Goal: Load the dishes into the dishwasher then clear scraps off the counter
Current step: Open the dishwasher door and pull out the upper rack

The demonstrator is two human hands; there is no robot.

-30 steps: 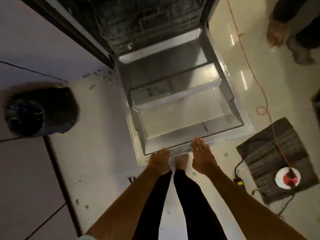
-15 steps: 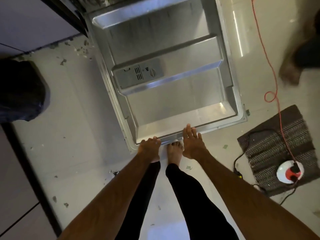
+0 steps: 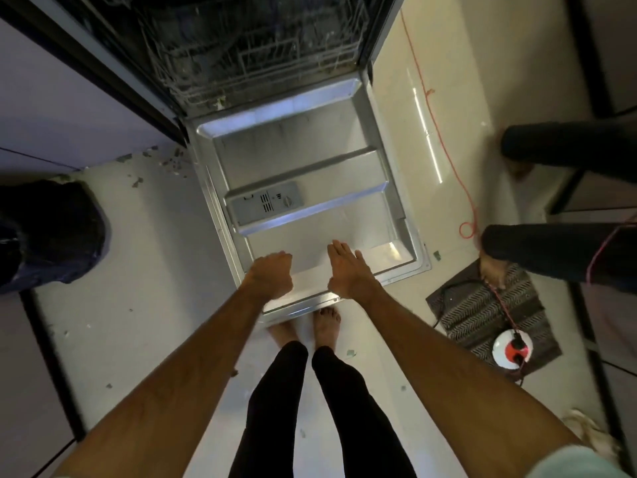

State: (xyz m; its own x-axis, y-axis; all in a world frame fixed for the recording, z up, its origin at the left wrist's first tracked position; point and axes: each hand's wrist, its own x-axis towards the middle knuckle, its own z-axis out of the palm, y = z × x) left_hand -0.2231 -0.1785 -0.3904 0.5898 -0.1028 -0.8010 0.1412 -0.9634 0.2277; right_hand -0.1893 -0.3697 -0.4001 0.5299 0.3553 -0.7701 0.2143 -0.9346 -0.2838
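Grip released from the dishwasher door's [image 3: 310, 160] front edge, left hand [image 3: 270, 274] curled empty, right hand [image 3: 348, 270] flat: loading can begin.

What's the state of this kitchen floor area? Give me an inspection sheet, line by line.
Surface: pale floor, with scraps scattered on it.
Job's things: dishwasher door folded down flat, nothing on it; rack inside, load too dark to tell.
Clutter: black bag at left; striped mat at right.
Grips: left hand fingers curled, nothing seen in it; right hand fingers straight; both over the door's near end, contact unclear.
Cables: orange cord runs along the floor right of the door; white-and-red socket reel sits on the mat.
Surroundings: cabinet fronts at left; another person's legs at right.
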